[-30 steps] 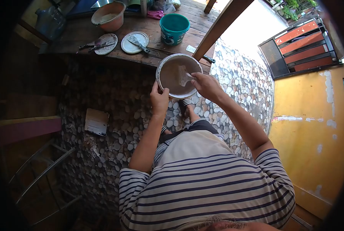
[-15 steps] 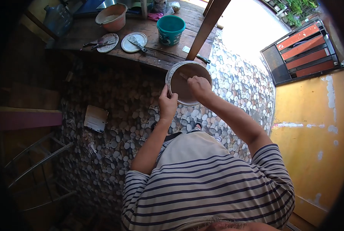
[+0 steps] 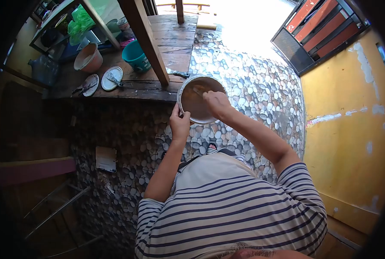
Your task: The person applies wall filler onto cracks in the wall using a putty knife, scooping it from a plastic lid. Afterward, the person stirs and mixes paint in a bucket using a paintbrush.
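Note:
A round bucket [image 3: 203, 77] with a whitish, smeared rim is tilted toward me, and a brownish inside shows. My left hand [image 3: 180, 126] grips its near left rim, thumb on the inner side and fingers on the outside. Over the bucket's opening, my right hand [image 3: 217, 103] is closed around what looks like a putty knife [image 3: 198, 89]. Its pale flat end points to the upper left inside the bucket; the handle is mostly hidden by my fingers.
A wooden table [image 3: 171, 36] with a post [image 3: 146, 39] stands ahead. It bears a teal bucket [image 3: 136, 58], an orange basin [image 3: 88, 59], a white lid [image 3: 112, 78] and another putty knife [image 3: 178, 73]. A yellow wall [image 3: 345, 146] rises at right; a metal rack [image 3: 59, 211] is at left.
My view has shifted right and toward the outdoors, so the table items appear farther left. The putty knife has moved a little within the bucket, still in my right hand.

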Demonstrator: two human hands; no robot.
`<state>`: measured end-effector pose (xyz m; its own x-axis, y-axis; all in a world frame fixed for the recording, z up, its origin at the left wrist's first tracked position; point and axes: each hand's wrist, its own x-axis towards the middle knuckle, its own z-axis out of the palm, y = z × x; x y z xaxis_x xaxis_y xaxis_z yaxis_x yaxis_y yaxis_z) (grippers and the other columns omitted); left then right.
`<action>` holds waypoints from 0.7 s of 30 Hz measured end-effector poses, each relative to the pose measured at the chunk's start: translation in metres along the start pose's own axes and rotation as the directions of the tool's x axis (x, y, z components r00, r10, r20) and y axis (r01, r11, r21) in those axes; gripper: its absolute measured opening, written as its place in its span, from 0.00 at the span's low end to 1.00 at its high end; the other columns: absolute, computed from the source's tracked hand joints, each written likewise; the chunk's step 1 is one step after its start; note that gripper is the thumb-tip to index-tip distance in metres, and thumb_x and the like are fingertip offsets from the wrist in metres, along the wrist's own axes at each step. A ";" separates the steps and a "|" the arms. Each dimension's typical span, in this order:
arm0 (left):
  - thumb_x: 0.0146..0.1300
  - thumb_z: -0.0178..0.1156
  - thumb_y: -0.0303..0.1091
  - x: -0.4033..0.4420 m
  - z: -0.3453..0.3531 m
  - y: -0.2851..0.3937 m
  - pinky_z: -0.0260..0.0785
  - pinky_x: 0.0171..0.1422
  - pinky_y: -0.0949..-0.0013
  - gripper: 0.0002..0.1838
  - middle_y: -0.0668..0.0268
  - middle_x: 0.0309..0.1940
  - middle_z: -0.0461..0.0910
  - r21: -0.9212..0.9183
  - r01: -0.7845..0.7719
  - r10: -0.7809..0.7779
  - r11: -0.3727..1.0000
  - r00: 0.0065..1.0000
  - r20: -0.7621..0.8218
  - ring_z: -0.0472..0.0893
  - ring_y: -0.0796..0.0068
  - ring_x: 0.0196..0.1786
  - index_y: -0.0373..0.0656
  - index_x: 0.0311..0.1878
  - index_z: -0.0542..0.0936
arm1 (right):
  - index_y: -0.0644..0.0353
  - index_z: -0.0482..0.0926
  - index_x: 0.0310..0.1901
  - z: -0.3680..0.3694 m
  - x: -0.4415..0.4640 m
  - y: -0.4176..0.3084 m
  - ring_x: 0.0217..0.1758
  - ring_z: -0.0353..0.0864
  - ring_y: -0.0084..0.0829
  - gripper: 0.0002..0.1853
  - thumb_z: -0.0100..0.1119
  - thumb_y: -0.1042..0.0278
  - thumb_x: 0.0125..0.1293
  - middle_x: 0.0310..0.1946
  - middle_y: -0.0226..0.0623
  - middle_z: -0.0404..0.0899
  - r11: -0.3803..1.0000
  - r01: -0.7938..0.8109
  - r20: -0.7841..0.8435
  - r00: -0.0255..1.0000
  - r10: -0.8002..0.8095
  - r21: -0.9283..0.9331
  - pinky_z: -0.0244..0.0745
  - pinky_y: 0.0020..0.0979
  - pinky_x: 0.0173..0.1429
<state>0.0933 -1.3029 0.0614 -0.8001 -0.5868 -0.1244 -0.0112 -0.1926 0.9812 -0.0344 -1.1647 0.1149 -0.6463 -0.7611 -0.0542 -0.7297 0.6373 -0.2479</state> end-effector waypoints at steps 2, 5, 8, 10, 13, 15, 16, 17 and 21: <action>0.62 0.56 0.22 -0.002 0.028 0.002 0.77 0.51 0.72 0.29 0.59 0.55 0.81 0.016 0.076 -0.076 0.997 0.997 0.027 0.82 0.75 0.49 0.30 0.68 0.71 | 0.64 0.83 0.35 -0.024 -0.024 0.020 0.40 0.87 0.51 0.07 0.56 0.72 0.62 0.36 0.51 0.85 0.995 -0.081 0.003 0.997 0.081 0.054 0.82 0.46 0.44; 0.62 0.56 0.22 -0.003 0.068 0.011 0.82 0.42 0.69 0.27 0.60 0.54 0.81 0.034 0.171 -0.173 0.985 0.984 0.050 0.83 0.75 0.46 0.32 0.67 0.72 | 0.65 0.80 0.39 -0.049 -0.055 0.059 0.39 0.86 0.52 0.09 0.54 0.69 0.67 0.36 0.51 0.85 0.968 -0.195 -0.057 0.977 0.206 0.158 0.81 0.47 0.45; 0.64 0.54 0.20 0.002 0.098 0.002 0.85 0.38 0.67 0.28 0.61 0.53 0.81 0.055 0.227 -0.231 0.972 0.968 0.093 0.84 0.73 0.47 0.36 0.69 0.71 | 0.61 0.81 0.53 -0.072 -0.087 0.099 0.44 0.84 0.52 0.15 0.55 0.62 0.72 0.41 0.50 0.85 0.922 -0.252 -0.104 0.950 0.293 0.294 0.78 0.47 0.50; 0.65 0.51 0.19 0.008 0.116 -0.003 0.87 0.40 0.64 0.29 0.59 0.54 0.81 0.036 0.246 -0.249 0.969 0.958 0.143 0.85 0.69 0.49 0.38 0.72 0.68 | 0.62 0.81 0.51 -0.075 -0.102 0.119 0.44 0.85 0.51 0.14 0.54 0.63 0.72 0.40 0.51 0.84 0.920 -0.267 -0.117 0.944 0.310 0.287 0.78 0.48 0.50; 0.66 0.52 0.19 0.029 0.136 -0.029 0.88 0.40 0.62 0.28 0.58 0.55 0.80 0.103 0.122 -0.143 0.987 0.962 0.234 0.85 0.68 0.50 0.37 0.71 0.68 | 0.62 0.80 0.49 -0.076 -0.113 0.139 0.43 0.85 0.51 0.13 0.53 0.63 0.72 0.40 0.51 0.84 0.894 -0.323 -0.117 0.920 0.373 0.310 0.79 0.48 0.50; 0.67 0.51 0.20 0.034 0.153 -0.025 0.88 0.40 0.61 0.27 0.58 0.55 0.80 0.087 0.232 -0.247 0.969 0.937 0.245 0.85 0.67 0.49 0.37 0.70 0.69 | 0.61 0.81 0.48 -0.072 -0.114 0.149 0.43 0.85 0.50 0.12 0.53 0.63 0.72 0.39 0.51 0.84 0.875 -0.386 -0.166 0.880 0.444 0.293 0.79 0.47 0.49; 0.68 0.51 0.21 0.037 0.162 -0.021 0.88 0.40 0.60 0.25 0.57 0.54 0.80 0.066 0.332 -0.338 0.941 0.908 0.248 0.85 0.66 0.49 0.36 0.69 0.69 | 0.61 0.81 0.48 -0.072 -0.114 0.157 0.43 0.85 0.50 0.12 0.53 0.63 0.72 0.39 0.51 0.84 0.867 -0.401 -0.159 0.874 0.459 0.296 0.79 0.47 0.49; 0.68 0.51 0.21 0.044 0.169 -0.026 0.88 0.40 0.60 0.25 0.57 0.54 0.80 0.075 0.342 -0.350 0.937 0.900 0.259 0.85 0.66 0.49 0.36 0.69 0.69 | 0.61 0.81 0.48 -0.075 -0.114 0.165 0.43 0.85 0.50 0.12 0.53 0.63 0.72 0.39 0.51 0.84 0.859 -0.402 -0.155 0.871 0.466 0.317 0.79 0.47 0.49; 0.67 0.53 0.24 0.079 0.206 -0.047 0.88 0.34 0.57 0.25 0.53 0.49 0.79 0.088 0.566 -0.563 0.819 0.767 0.308 0.86 0.59 0.45 0.31 0.68 0.67 | 0.62 0.81 0.46 -0.085 -0.108 0.199 0.41 0.85 0.50 0.12 0.54 0.64 0.71 0.38 0.51 0.84 0.835 -0.498 -0.145 0.831 0.536 0.234 0.80 0.46 0.47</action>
<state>-0.0930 -1.1776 0.0358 -0.7918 -0.0997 -0.6026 -0.5152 -0.4209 0.7466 -0.1285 -0.9457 0.1536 -0.9611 -0.2735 -0.0377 -0.2353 0.8830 -0.4062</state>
